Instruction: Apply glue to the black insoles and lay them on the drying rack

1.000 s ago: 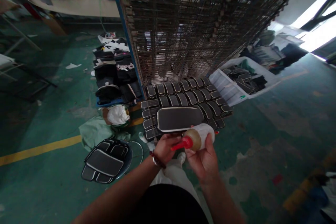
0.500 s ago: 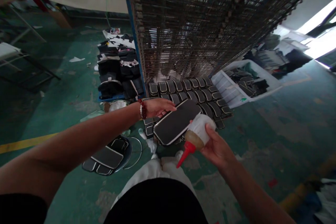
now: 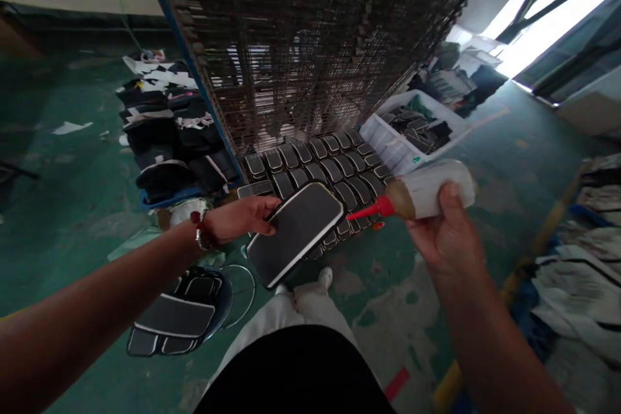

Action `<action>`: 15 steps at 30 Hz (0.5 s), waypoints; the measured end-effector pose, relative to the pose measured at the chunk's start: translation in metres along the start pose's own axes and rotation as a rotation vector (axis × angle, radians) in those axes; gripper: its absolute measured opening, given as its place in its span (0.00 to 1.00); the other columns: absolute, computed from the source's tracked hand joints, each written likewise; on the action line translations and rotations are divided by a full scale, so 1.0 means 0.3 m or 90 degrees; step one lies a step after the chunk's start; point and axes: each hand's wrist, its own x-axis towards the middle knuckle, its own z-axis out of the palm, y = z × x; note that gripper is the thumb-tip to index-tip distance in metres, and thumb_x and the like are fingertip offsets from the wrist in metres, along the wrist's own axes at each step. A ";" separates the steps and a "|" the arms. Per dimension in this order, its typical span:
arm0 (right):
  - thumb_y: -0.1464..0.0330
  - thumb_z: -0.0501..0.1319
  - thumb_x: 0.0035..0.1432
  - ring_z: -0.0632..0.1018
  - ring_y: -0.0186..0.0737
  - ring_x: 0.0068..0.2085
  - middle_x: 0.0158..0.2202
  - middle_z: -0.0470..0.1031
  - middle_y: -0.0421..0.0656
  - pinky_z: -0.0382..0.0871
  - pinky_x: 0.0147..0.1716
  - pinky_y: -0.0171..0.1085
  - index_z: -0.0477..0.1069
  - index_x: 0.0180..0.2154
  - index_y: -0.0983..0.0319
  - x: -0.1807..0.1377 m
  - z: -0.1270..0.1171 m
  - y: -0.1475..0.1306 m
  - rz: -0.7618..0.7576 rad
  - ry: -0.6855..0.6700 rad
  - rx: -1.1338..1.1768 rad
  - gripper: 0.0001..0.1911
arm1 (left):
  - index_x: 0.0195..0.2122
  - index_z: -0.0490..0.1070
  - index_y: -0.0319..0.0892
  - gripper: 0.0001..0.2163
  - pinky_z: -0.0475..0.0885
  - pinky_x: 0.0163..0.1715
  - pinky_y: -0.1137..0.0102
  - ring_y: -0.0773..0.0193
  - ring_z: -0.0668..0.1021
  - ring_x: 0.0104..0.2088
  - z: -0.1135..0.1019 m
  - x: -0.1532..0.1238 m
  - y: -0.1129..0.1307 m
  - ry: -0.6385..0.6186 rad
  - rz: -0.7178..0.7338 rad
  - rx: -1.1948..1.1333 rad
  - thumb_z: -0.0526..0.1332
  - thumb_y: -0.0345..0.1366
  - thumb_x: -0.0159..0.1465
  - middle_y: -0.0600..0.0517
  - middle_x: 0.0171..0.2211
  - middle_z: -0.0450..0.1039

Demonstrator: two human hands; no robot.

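Observation:
My left hand (image 3: pixel 242 217) pinches the left edge of a flat black panel with a pale rim (image 3: pixel 295 231), held tilted in front of me. My right hand (image 3: pixel 444 236) is wrapped round a white squeeze bottle (image 3: pixel 429 189) held almost level; its red nozzle (image 3: pixel 363 212) points left, its tip just off the panel's upper right corner. Beneath the panel, a wire tray (image 3: pixel 324 171) on the floor carries several rows of small black pieces with pale rims.
A tall rack of wire trays (image 3: pixel 310 32) rises behind the floor tray. A white crate of dark pieces (image 3: pixel 412 136) sits to the right, black stacked material (image 3: pixel 169 136) to the left. A round stool (image 3: pixel 179 314) holds more black panels. My white-trousered legs (image 3: pixel 301 317) are below.
My right hand lifted the bottle up and to the right, swinging the nozzle from pointing down-left to pointing left at the panel. The left hand kept the panel, now tilted lower. The camera turned right.

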 end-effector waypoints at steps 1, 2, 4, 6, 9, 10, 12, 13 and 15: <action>0.60 0.78 0.52 0.84 0.43 0.42 0.41 0.84 0.40 0.84 0.41 0.40 0.79 0.43 0.54 0.008 0.007 -0.004 -0.023 0.002 -0.008 0.18 | 0.44 0.79 0.41 0.32 0.82 0.24 0.63 0.49 0.86 0.28 0.005 -0.006 -0.002 -0.002 -0.009 0.004 0.55 0.02 0.48 0.46 0.30 0.83; 0.60 0.78 0.50 0.84 0.42 0.41 0.41 0.83 0.40 0.84 0.41 0.40 0.79 0.42 0.54 0.012 0.014 -0.003 -0.039 0.003 -0.014 0.18 | 0.45 0.79 0.41 0.33 0.82 0.24 0.63 0.50 0.86 0.28 0.010 -0.011 -0.003 0.001 -0.012 0.015 0.54 0.02 0.48 0.46 0.31 0.83; 0.59 0.79 0.48 0.83 0.40 0.40 0.39 0.83 0.39 0.83 0.39 0.38 0.79 0.41 0.56 0.013 0.028 0.007 -0.058 0.001 -0.025 0.19 | 0.47 0.79 0.41 0.33 0.82 0.25 0.63 0.50 0.87 0.28 0.017 -0.016 -0.004 0.019 -0.014 0.031 0.54 0.03 0.49 0.46 0.32 0.84; 0.58 0.79 0.49 0.83 0.40 0.38 0.37 0.82 0.39 0.83 0.37 0.38 0.79 0.39 0.56 0.011 0.040 0.023 -0.063 -0.007 -0.038 0.18 | 0.48 0.79 0.42 0.33 0.82 0.25 0.63 0.50 0.87 0.29 0.017 -0.018 -0.003 0.038 -0.020 0.018 0.54 0.04 0.51 0.46 0.32 0.83; 0.57 0.79 0.49 0.82 0.41 0.37 0.33 0.80 0.39 0.82 0.38 0.38 0.79 0.38 0.57 0.009 0.051 0.045 -0.074 -0.012 -0.051 0.18 | 0.49 0.78 0.44 0.30 0.82 0.25 0.61 0.49 0.86 0.29 0.003 -0.014 0.000 0.051 -0.026 -0.017 0.56 0.07 0.54 0.47 0.31 0.83; 0.57 0.79 0.48 0.82 0.41 0.38 0.33 0.80 0.39 0.82 0.39 0.38 0.79 0.37 0.58 0.008 0.053 0.051 -0.077 -0.011 -0.052 0.19 | 0.49 0.78 0.44 0.29 0.82 0.25 0.61 0.49 0.86 0.29 -0.003 -0.013 0.001 0.055 -0.020 -0.019 0.56 0.08 0.54 0.47 0.30 0.82; 0.57 0.80 0.47 0.82 0.40 0.38 0.32 0.79 0.38 0.82 0.41 0.38 0.79 0.37 0.59 0.006 0.056 0.060 -0.078 -0.004 -0.052 0.20 | 0.50 0.78 0.43 0.29 0.82 0.25 0.61 0.49 0.86 0.28 -0.016 -0.009 0.003 0.071 -0.004 -0.012 0.56 0.09 0.55 0.46 0.31 0.83; 0.58 0.80 0.47 0.82 0.39 0.38 0.32 0.79 0.38 0.82 0.41 0.38 0.79 0.37 0.59 0.003 0.055 0.064 -0.077 0.002 -0.051 0.19 | 0.50 0.78 0.43 0.29 0.82 0.26 0.61 0.49 0.86 0.28 -0.022 -0.007 0.004 0.078 0.004 -0.005 0.56 0.09 0.55 0.45 0.32 0.83; 0.59 0.81 0.47 0.82 0.38 0.37 0.31 0.79 0.37 0.82 0.41 0.36 0.79 0.37 0.58 -0.001 0.051 0.072 -0.069 0.012 -0.047 0.19 | 0.51 0.78 0.43 0.30 0.82 0.26 0.61 0.50 0.86 0.28 -0.033 -0.004 0.006 0.083 0.016 0.009 0.55 0.08 0.54 0.45 0.32 0.83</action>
